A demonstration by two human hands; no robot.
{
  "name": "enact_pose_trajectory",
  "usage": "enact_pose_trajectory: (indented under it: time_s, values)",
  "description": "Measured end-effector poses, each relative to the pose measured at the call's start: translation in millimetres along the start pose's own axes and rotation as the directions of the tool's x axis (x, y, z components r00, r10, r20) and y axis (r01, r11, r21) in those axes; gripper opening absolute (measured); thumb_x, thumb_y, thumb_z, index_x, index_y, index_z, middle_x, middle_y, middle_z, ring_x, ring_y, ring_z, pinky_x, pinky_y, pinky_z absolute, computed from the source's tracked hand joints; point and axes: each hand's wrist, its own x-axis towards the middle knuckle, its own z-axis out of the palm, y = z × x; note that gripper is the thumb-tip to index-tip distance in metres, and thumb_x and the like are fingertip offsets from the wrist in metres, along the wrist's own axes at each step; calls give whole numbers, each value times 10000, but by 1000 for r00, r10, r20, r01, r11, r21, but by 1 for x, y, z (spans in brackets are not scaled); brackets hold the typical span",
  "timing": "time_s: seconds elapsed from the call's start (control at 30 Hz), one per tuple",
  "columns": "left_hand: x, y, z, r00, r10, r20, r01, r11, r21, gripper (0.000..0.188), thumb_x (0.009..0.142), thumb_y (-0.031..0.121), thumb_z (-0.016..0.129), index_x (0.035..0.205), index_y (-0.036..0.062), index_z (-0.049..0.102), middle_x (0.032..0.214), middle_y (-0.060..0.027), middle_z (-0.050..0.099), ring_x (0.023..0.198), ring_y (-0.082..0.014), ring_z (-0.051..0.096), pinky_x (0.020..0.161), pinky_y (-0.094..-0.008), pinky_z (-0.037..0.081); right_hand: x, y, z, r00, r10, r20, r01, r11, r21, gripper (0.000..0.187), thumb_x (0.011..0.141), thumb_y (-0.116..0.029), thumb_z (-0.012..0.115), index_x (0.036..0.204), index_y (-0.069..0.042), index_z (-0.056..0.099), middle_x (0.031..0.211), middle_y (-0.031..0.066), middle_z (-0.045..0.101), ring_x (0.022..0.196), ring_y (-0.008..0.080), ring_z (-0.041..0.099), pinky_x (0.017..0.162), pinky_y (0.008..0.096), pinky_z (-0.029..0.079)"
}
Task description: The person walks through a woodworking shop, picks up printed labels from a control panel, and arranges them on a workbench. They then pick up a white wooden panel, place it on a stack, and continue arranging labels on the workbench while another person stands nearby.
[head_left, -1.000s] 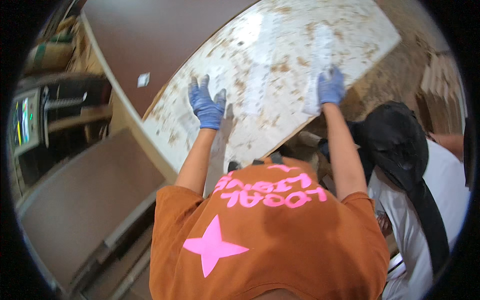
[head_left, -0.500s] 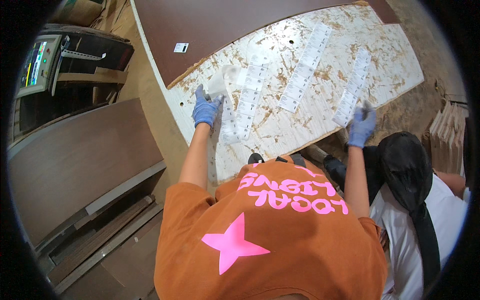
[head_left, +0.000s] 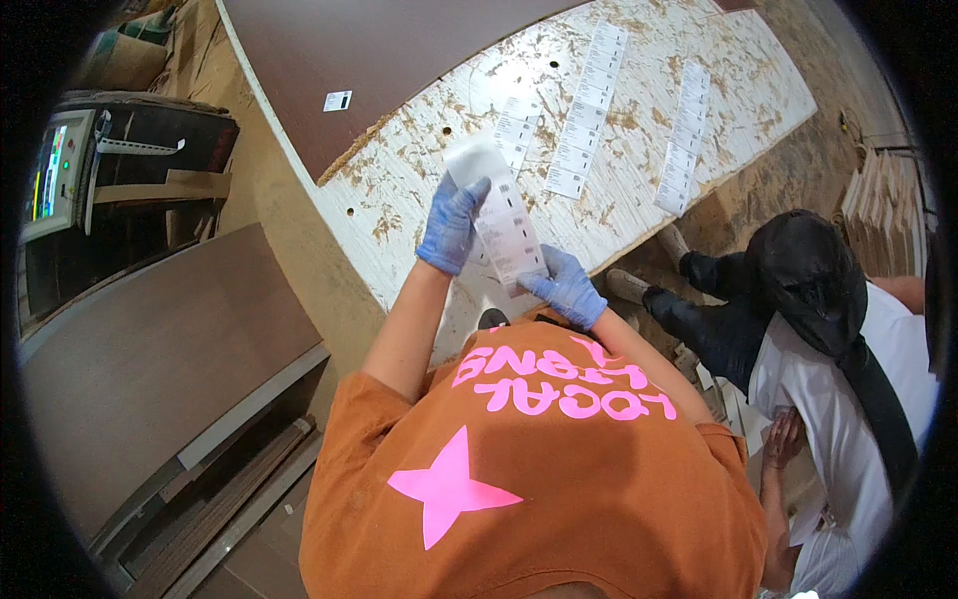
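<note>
A strip of white printed labels (head_left: 507, 230) is held up in front of me, over the near part of a worn white board (head_left: 369, 265). My left hand (head_left: 449, 228), in a blue glove, grips its upper left side with the thumb across the front. At the strip's lower end, my gloved right hand (head_left: 565, 288) is closed on the edge. Behind the held strip lies another label strip (head_left: 517, 128), partly covered. Two longer ones, a middle strip (head_left: 589, 115) and a right-hand strip (head_left: 684, 140), rest flat on the board.
A dark brown panel (head_left: 399, 60) lies on the board's far side, bearing one small label (head_left: 337, 101). To the left stand stacked brown panels (head_left: 170, 349) and a lit screen (head_left: 55, 175). A person in a black cap (head_left: 808, 285) is close at my right.
My left hand has lifted the strip off the board. My right hand has come left from beside the right-hand strip and taken the held strip's lower end. The view has shifted slightly.
</note>
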Motion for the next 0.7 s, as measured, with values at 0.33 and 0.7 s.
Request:
enact_pose_trajectory:
  time_s: [0.33, 0.7]
  values:
    - [14, 28, -108, 992, 113, -59, -103, 984, 148, 423, 871, 126, 599, 1274, 57, 487, 1133, -89, 611, 984, -198, 623, 838, -324, 521, 36, 7, 16, 866, -501, 9, 247, 411, -878, 464, 812, -339, 629, 1220, -126, 569, 1256, 149, 544, 1152, 284, 513, 976, 418, 380]
    - [-13, 57, -107, 999, 31, -27, -30, 998, 50, 491, 855, 150, 604, 1312, 49, 456, 1181, -75, 576, 1030, -193, 594, 882, -326, 497, 28, 60, -25, 686, -613, 390, 570, 120, -813, 288, 760, -337, 688, 991, -192, 596, 1206, 31, 577, 1192, 257, 504, 1049, 521, 291]
